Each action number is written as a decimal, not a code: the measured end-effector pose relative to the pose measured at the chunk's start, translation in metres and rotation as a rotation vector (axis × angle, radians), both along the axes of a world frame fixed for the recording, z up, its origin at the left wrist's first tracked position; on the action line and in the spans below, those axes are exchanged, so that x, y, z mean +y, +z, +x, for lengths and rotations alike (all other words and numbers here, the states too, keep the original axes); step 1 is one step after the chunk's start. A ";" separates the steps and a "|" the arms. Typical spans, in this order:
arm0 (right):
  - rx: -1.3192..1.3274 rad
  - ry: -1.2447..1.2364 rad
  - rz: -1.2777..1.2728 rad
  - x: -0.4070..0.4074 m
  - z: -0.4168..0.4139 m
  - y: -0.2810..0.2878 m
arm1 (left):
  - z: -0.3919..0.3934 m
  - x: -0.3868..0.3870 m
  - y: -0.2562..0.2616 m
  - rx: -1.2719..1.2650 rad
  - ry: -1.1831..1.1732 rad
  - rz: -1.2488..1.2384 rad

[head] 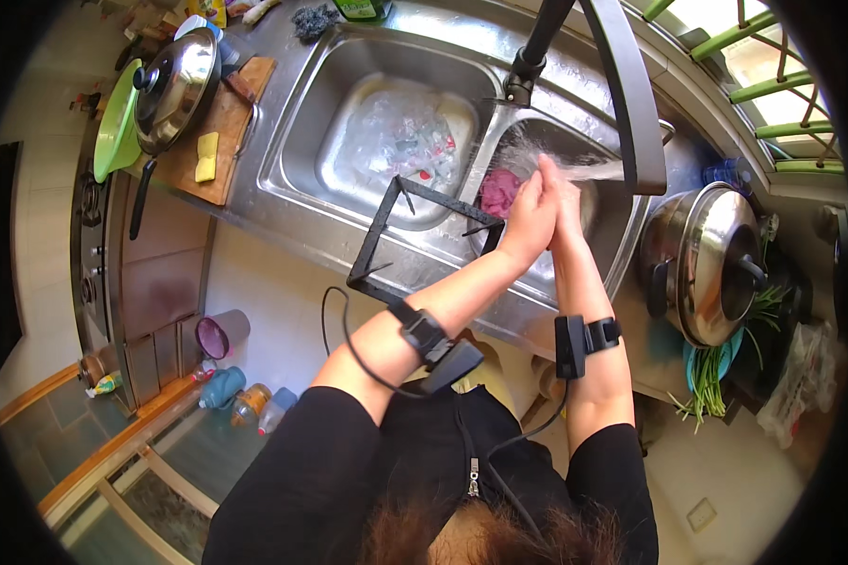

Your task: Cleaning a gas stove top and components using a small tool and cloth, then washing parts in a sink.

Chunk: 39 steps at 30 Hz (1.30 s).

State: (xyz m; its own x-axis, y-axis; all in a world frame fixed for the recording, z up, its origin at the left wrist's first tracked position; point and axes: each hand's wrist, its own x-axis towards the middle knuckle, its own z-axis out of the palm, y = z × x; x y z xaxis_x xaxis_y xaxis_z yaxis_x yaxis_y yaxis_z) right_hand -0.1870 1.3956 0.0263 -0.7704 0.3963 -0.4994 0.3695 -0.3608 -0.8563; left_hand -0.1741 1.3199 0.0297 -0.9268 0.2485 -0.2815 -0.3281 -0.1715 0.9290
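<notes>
My left hand (534, 220) and my right hand (564, 201) are pressed palm to palm over the right sink basin (611, 244). Water from the black faucet (639, 120) hits the fingers and sprays to the left. No object shows between the palms, though their inner sides are hidden. A wet pink cloth (498, 192) lies in the basin, just left of my hands. Clear crumpled plastic (403, 134) with small red bits lies in the left basin (339, 78). A black metal stand (371, 244) with prongs rests across the sink's front edge, close to my left forearm.
Right of the sink stands a large lidded steel pot (714, 265), with green stalks (707, 385) beside it. At left, a wooden board (237, 127) holds a yellow sponge (206, 157) and a lidded pan (177, 92) by a green basin (116, 131).
</notes>
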 end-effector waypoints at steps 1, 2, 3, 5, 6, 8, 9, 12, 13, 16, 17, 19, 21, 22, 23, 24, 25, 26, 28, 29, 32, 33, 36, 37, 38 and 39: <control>-0.092 0.102 0.056 0.023 0.005 -0.021 | 0.009 -0.005 0.003 -0.007 -0.011 0.005; -0.184 0.206 0.107 0.035 0.008 -0.035 | 0.019 -0.015 0.005 0.237 -0.040 -0.149; -0.187 0.203 0.105 0.033 0.009 -0.034 | 0.022 -0.030 0.006 0.486 -0.064 -0.304; -0.252 0.310 0.131 0.019 0.018 -0.019 | 0.019 -0.077 0.016 0.587 -0.095 -0.505; -0.227 0.275 0.101 0.010 0.022 -0.006 | 0.017 -0.102 0.018 0.499 -0.125 -0.488; -0.171 0.281 0.035 0.018 0.030 -0.005 | 0.013 -0.140 0.029 0.402 -0.109 -0.494; -0.111 0.305 -0.044 0.022 0.035 -0.010 | 0.016 -0.158 0.034 0.381 -0.051 -0.538; -0.132 0.370 0.376 0.008 0.031 -0.044 | 0.024 -0.203 0.031 0.421 -0.020 -0.720; -0.055 0.369 0.395 -0.006 0.027 -0.044 | 0.031 -0.212 0.035 0.419 -0.015 -0.754; 0.049 0.362 0.167 -0.053 -0.008 -0.003 | 0.054 -0.239 0.030 0.472 0.024 -0.878; 0.073 0.268 0.047 -0.065 -0.022 -0.004 | 0.058 -0.239 0.029 0.468 0.032 -0.887; 0.198 0.006 -0.081 -0.084 -0.053 -0.010 | 0.066 -0.235 0.028 0.559 -0.003 -0.960; 0.104 0.012 -0.070 -0.086 -0.080 -0.012 | 0.072 -0.239 0.029 0.545 -0.056 -1.012; 0.070 -0.054 -0.150 -0.089 -0.092 -0.008 | 0.074 -0.241 0.027 0.532 -0.055 -0.979; 0.036 -0.122 -0.228 -0.092 -0.102 -0.005 | 0.076 -0.244 0.024 0.520 -0.056 -0.943; -0.002 -0.128 -0.276 -0.090 -0.111 -0.008 | 0.078 -0.247 0.021 0.518 -0.068 -0.967; 0.000 -0.171 -0.334 -0.085 -0.119 -0.016 | 0.079 -0.245 0.022 0.512 -0.066 -0.960; -0.012 -0.184 -0.351 -0.076 -0.119 -0.025 | 0.079 -0.241 0.023 0.619 -0.053 -1.060; -0.020 -0.069 -0.472 -0.072 -0.112 -0.021 | 0.085 -0.241 0.030 0.829 -0.017 -1.128; -0.036 -0.039 -0.584 -0.062 -0.118 -0.021 | 0.087 -0.238 0.033 0.969 -0.011 -1.042; -0.056 -0.222 -0.863 -0.042 -0.150 -0.008 | 0.098 -0.221 0.026 1.114 -0.234 -0.777; -0.001 -0.277 -0.909 -0.036 -0.160 -0.007 | 0.099 -0.215 0.015 1.099 -0.382 -0.729; -0.061 -0.183 -1.002 -0.025 -0.163 0.008 | 0.093 -0.193 0.009 1.024 -0.660 -0.769; -0.100 0.011 -1.060 -0.032 -0.150 0.014 | 0.092 -0.193 0.006 0.957 -0.737 -0.867; -0.003 0.057 -0.729 -0.051 -0.124 0.009 | 0.092 -0.196 0.004 0.890 -0.815 -0.962; 0.057 -0.023 -0.454 -0.092 -0.089 0.034 | 0.090 -0.206 0.004 0.886 -0.812 -0.966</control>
